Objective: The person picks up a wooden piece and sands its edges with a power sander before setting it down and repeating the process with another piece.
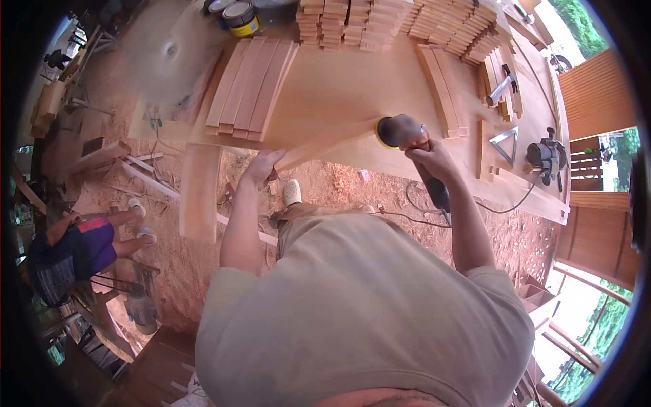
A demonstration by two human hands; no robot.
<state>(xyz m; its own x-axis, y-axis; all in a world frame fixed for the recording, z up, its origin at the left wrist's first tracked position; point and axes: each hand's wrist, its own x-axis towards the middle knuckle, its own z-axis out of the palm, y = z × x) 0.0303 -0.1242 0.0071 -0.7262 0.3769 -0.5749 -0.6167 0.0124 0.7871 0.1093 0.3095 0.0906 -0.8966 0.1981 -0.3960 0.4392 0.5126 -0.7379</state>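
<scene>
My left hand (262,167) is closed around the near end of a wooden slat (325,144), which slants up and to the right over the edge of the worktable (339,81). In my right hand (434,161) is an angle grinder (436,192), its dark body running down past the wrist. The grinder's yellow-rimmed disc (384,132) overlaps the far end of the slat in this view. The grinder's head looks blurred.
Slats lie left (249,88) and right (442,88), with tall slat stacks (359,24) behind. A hammer (500,88), a metal square (504,144) and a corded router (546,157) sit at right. Cans (241,17) stand at the back. Another person (81,247) is at left; a cord (413,220) crosses the shavings-covered floor.
</scene>
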